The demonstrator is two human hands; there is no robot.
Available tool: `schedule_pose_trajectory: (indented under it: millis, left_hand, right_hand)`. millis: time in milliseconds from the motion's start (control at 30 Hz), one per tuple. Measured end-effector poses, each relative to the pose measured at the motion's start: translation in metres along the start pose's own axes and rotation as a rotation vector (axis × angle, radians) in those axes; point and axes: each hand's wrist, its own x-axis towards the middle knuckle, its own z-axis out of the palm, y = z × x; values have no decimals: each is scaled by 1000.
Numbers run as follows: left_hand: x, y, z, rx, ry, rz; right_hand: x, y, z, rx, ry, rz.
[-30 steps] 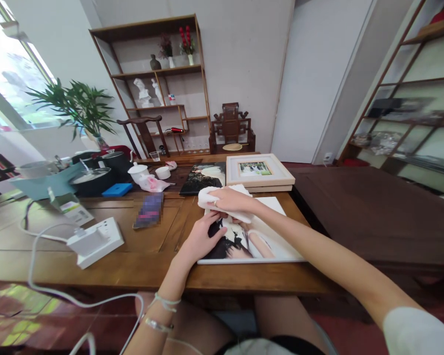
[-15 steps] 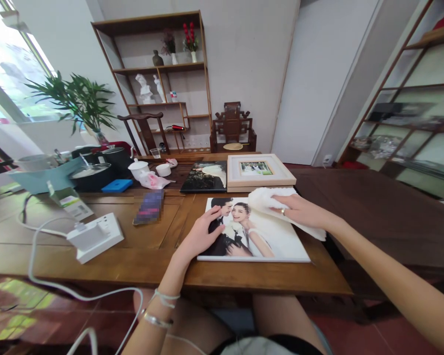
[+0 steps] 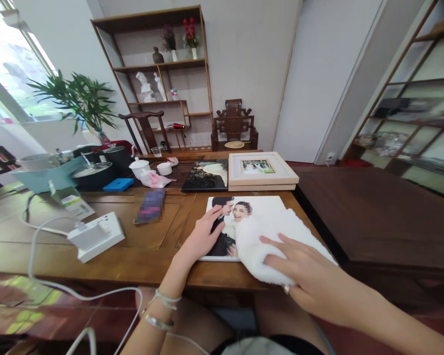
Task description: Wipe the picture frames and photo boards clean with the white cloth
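Note:
A photo panel [image 3: 227, 231] showing a couple lies flat on the wooden table [image 3: 177, 276] in front of me. My left hand [image 3: 204, 232] rests on its left side, fingers stretched out across the dark suit in the picture. Bunched under my right hand [image 3: 299, 261] is a white cloth [image 3: 253, 246], gripped with the fingers bent into it. The cloth spreads over the panel's right half and hangs past its near edge, hiding much of the picture there.
Behind the panel lie a dark photo panel [image 3: 207, 176] and a light wooden picture frame [image 3: 264, 170]. To the left are a white power strip [image 3: 101, 236] with a cable, a blue box [image 3: 118, 185], a white teapot [image 3: 138, 167] and a black pot [image 3: 94, 175].
My right hand has swept the white cloth from the panel's far right part toward me, down to its near edge. My left hand has stayed in place on the panel.

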Motion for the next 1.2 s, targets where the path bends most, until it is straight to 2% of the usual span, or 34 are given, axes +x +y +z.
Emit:
schedule_pose_trajectory:
  millis: [100, 333, 400, 467, 533, 733, 833, 967, 1200]
  left_hand:
    - [0, 0, -2, 6, -20, 3]
    - [-1, 3, -4, 12, -30, -13]
    - [0, 3, -4, 14, -26, -14]
    - [0, 3, -5, 20, -22, -12]
    - [1, 3, -5, 22, -14, -4]
    - [2, 2, -5, 19, 4, 16]
    - [2, 1, -5, 20, -2, 25]
    - [2, 2, -6, 26, -17, 29]
    - [3, 4, -8, 23, -33, 29]
  right_hand:
    - [14, 18, -1, -24, 53, -3]
    - [62, 96, -7, -109, 114, 116]
    - [68, 109, -6, -122, 129, 91]
    - [67, 110, -3, -135, 152, 56]
    - [57, 98, 0, -133, 140, 41]
    - [2, 22, -9, -39, -47, -94]
    - [-9, 4, -18, 15, -114, -112]
    - [10, 22, -17, 16, -71, -42]
    - [67, 85, 8, -79, 210, -99]
